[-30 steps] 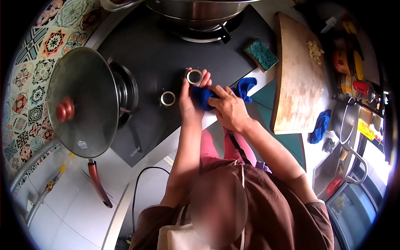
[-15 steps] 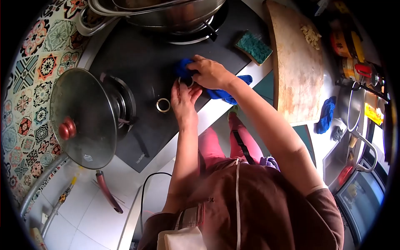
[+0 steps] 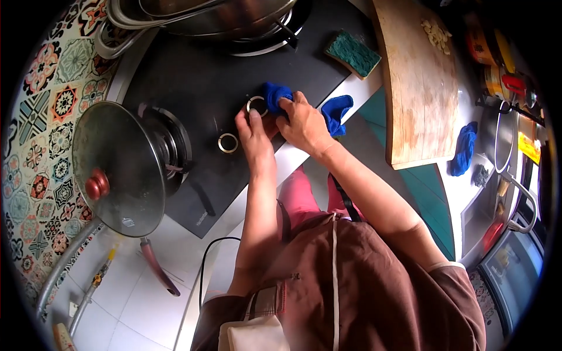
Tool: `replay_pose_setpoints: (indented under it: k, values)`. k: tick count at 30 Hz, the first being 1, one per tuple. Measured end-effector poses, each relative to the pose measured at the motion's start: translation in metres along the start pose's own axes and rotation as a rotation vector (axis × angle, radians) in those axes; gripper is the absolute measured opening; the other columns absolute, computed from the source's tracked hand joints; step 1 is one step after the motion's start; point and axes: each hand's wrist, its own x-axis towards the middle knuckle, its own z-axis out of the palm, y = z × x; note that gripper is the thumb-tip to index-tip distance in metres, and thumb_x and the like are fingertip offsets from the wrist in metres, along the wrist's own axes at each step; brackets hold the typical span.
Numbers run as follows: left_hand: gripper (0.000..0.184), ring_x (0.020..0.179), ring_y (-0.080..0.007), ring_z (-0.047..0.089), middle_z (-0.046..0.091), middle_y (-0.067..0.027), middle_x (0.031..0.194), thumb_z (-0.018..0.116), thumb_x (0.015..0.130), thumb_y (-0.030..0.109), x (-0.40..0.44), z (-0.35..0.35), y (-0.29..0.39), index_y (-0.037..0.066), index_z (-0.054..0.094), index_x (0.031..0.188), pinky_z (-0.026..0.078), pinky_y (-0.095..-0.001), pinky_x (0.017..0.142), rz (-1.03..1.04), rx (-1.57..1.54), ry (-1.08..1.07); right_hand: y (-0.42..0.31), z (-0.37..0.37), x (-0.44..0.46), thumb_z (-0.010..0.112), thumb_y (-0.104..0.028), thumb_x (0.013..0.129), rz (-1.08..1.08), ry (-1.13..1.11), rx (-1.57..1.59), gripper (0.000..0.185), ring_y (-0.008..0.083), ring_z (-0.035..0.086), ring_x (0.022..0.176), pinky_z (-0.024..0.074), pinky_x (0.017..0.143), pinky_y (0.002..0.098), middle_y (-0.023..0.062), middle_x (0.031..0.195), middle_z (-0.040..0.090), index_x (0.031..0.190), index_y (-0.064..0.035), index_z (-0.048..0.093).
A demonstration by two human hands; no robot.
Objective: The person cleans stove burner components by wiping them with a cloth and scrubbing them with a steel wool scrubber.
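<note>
A blue cloth (image 3: pixel 275 97) is bunched in my right hand (image 3: pixel 304 126), whose fingers are closed on it. It sits just right of a round stove knob (image 3: pixel 256 105) with a pale metallic ring, on the black cooktop (image 3: pixel 193 82). My left hand (image 3: pixel 256 140) has its fingertips on the near and left rim of that knob, gripping it. Another ringed knob (image 3: pixel 228 143) lies to the left, untouched. Past my right hand, more blue cloth (image 3: pixel 337 114) hangs at the counter edge; whether it joins the held cloth is hidden.
A glass lid with a red knob (image 3: pixel 118 169) covers a pan on the left burner. A large steel pot (image 3: pixel 234 23) stands on the far burner. A green sponge (image 3: pixel 354 54) lies near a wooden board (image 3: pixel 415 111) bearing pale chopped pieces (image 3: pixel 436 36). The sink (image 3: pixel 477 222) is at right.
My right hand and the bunched cloth have shifted right, off the far side of the knob, uncovering its ring. My left hand stays at the knob. The view has shifted slightly.
</note>
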Motion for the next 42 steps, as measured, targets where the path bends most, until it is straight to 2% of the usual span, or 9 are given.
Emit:
replay_pose_setpoints:
  k: [4, 12, 13, 20, 24, 28, 30, 37, 42]
  values:
    - [0.036, 0.082, -0.0158, 0.060, 0.057, -0.0120, 0.103, 0.041, 0.099, 0.028, 0.003, -0.002, -0.001, 0.007, 0.036, 0.128, 0.050, -0.0290, 0.072, 0.045, 0.108, 0.033, -0.006, 0.001, -0.013, 0.057, -0.019, 0.078, 0.023, -0.027, -0.078, 0.025, 0.0357, 0.061, 0.090, 0.0517, 0.075, 0.0402, 0.0225, 0.106, 0.051, 0.099, -0.0065, 0.061]
    - [0.051, 0.114, -0.0283, 0.050, 0.051, -0.0189, 0.123, 0.039, 0.098, 0.040, 0.008, -0.020, -0.007, 0.003, 0.040, 0.132, 0.039, -0.0349, 0.095, 0.084, 0.385, 0.012, -0.002, 0.007, -0.025, 0.059, -0.019, 0.076, -0.140, -0.089, -0.211, 0.024, 0.0315, 0.058, 0.097, 0.0521, 0.075, 0.0374, 0.0162, 0.107, 0.050, 0.098, -0.0108, 0.065]
    - [0.058, 0.103, -0.0242, 0.056, 0.053, -0.0168, 0.120, 0.041, 0.095, 0.047, 0.000, -0.021, -0.004, 0.010, 0.031, 0.138, 0.050, -0.0337, 0.081, 0.000, 0.231, -0.034, 0.002, 0.001, -0.025, 0.059, -0.019, 0.077, -0.154, -0.145, -0.186, 0.025, 0.0314, 0.057, 0.098, 0.0517, 0.077, 0.0383, 0.0148, 0.109, 0.050, 0.099, -0.0109, 0.065]
    - [0.043, 0.075, -0.0181, 0.062, 0.062, -0.0139, 0.094, 0.046, 0.097, 0.031, -0.056, -0.046, 0.004, 0.005, 0.042, 0.131, 0.051, -0.0296, 0.067, 0.120, 0.317, -0.075, 0.042, -0.038, -0.038, 0.056, 0.001, 0.075, 0.354, -0.621, 1.453, 0.031, 0.0172, 0.061, 0.089, 0.0466, 0.085, 0.0254, 0.0061, 0.096, 0.065, 0.106, 0.0001, 0.061]
    - [0.049, 0.116, -0.0243, 0.048, 0.046, -0.0143, 0.129, 0.049, 0.096, 0.026, -0.074, -0.043, 0.021, 0.005, 0.034, 0.137, 0.042, -0.0388, 0.095, 0.168, 0.242, -0.163, 0.033, -0.040, -0.044, 0.058, 0.004, 0.077, 0.352, -0.707, 1.715, 0.043, 0.0243, 0.061, 0.099, 0.0483, 0.092, 0.0354, 0.0140, 0.109, 0.062, 0.119, 0.0000, 0.054]
    - [0.052, 0.118, -0.0241, 0.047, 0.045, -0.0122, 0.131, 0.053, 0.094, 0.023, -0.080, -0.043, 0.013, 0.005, 0.033, 0.138, 0.040, -0.0403, 0.097, 0.129, 0.108, -0.261, 0.027, -0.030, -0.044, 0.056, 0.005, 0.079, 0.356, -0.783, 1.784, 0.045, 0.0283, 0.060, 0.104, 0.0457, 0.096, 0.0396, 0.0163, 0.115, 0.060, 0.123, -0.0004, 0.051]
    - [0.030, 0.092, -0.0108, 0.054, 0.059, -0.0053, 0.102, 0.063, 0.088, 0.021, -0.080, -0.038, 0.014, 0.004, 0.052, 0.110, 0.042, -0.0275, 0.086, 0.153, -0.043, -0.094, 0.017, -0.034, -0.050, 0.055, 0.005, 0.078, 0.398, -0.741, 1.748, 0.046, 0.0292, 0.059, 0.106, 0.0448, 0.097, 0.0411, 0.0163, 0.115, 0.059, 0.124, 0.0008, 0.050]
    - [0.024, 0.100, -0.0199, 0.056, 0.058, -0.0125, 0.106, 0.063, 0.087, 0.013, -0.077, -0.055, 0.040, 0.001, 0.051, 0.103, 0.044, -0.0378, 0.092, 0.076, -0.462, -0.039, 0.018, -0.016, -0.049, 0.054, 0.005, 0.078, 0.483, -0.647, 1.639, 0.051, 0.0278, 0.059, 0.104, 0.0446, 0.097, 0.0414, 0.0148, 0.116, 0.058, 0.127, -0.0030, 0.048]
    - [0.029, 0.113, -0.0242, 0.051, 0.053, -0.0154, 0.124, 0.063, 0.085, 0.011, -0.095, -0.038, 0.041, -0.001, 0.054, 0.109, 0.037, -0.0397, 0.100, 0.416, -0.046, 0.003, 0.008, -0.014, -0.057, 0.059, -0.029, 0.087, 0.541, -0.587, 1.537, 0.050, 0.0252, 0.054, 0.109, 0.0419, 0.098, 0.0395, 0.0137, 0.120, 0.055, 0.128, -0.0030, 0.046]
